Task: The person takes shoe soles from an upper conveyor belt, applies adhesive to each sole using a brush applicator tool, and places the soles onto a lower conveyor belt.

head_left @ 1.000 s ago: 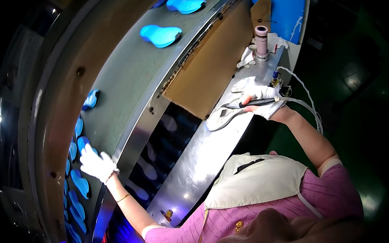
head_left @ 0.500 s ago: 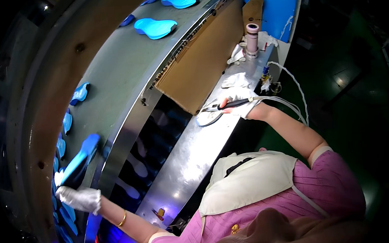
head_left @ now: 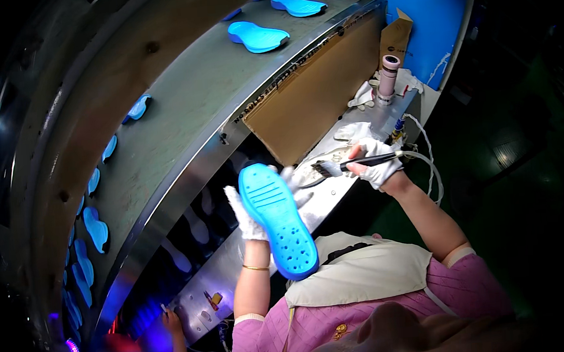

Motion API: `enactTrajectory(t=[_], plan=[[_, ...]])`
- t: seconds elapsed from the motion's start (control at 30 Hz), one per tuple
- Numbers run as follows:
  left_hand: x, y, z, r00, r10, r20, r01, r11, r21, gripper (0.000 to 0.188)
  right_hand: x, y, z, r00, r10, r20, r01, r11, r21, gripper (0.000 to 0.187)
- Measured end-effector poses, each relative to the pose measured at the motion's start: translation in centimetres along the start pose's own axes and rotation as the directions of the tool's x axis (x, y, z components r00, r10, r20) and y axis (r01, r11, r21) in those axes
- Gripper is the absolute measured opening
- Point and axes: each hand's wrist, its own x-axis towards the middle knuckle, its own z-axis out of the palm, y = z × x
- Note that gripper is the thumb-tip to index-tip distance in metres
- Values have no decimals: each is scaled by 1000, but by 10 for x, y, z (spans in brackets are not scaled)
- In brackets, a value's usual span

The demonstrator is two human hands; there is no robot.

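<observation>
While we looked down at the metal counter [head_left: 336, 201]:
Left hand [head_left: 258, 207]: our fingers gripped a blue shoe sole [head_left: 277, 219], raised above the counter.
Right hand [head_left: 376, 163]: our fingers closed around a brush [head_left: 353, 164].

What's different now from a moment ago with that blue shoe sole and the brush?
The left hand, which was reaching out to the conveyor a second ago, has picked up a blue sole and brought it in front of the chest, tread up. The right hand still holds the brush, now lifted toward the sole.
</observation>
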Motion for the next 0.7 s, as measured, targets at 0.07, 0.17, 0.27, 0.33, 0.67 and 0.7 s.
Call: enactTrajectory(t=[0.07, 0.17, 0.27, 0.33, 0.67, 0.7], plan=[[-3, -12, 7, 995, -98, 1, 98, 995, -21, 112, 0, -11, 4, 1000, -27, -1, 27, 998, 53, 12], [13, -18, 8, 993, -77, -87, 75, 997, -26, 91, 8, -31, 16, 992, -98, 75, 104, 991, -82, 13], [33, -29, 9, 992, 94, -83, -96, 995, -19, 90, 28, -25, 32, 977, -181, 111, 186, 982, -34, 16], [36, -41, 9, 981, 191, -14, -192, 980, -56, 88, 39, -29, 47, 962, -259, 89, 265, 962, -70, 15], [39, -69, -13, 899, 391, -195, -368, 918, 145, 66, 36, -8, 81, 898, -415, 145, 438, 869, -231, 16], [35, -67, -21, 922, 370, -115, -363, 929, 77, 66, 34, -7, 81, 900, -408, 156, 434, 873, -223, 16]])
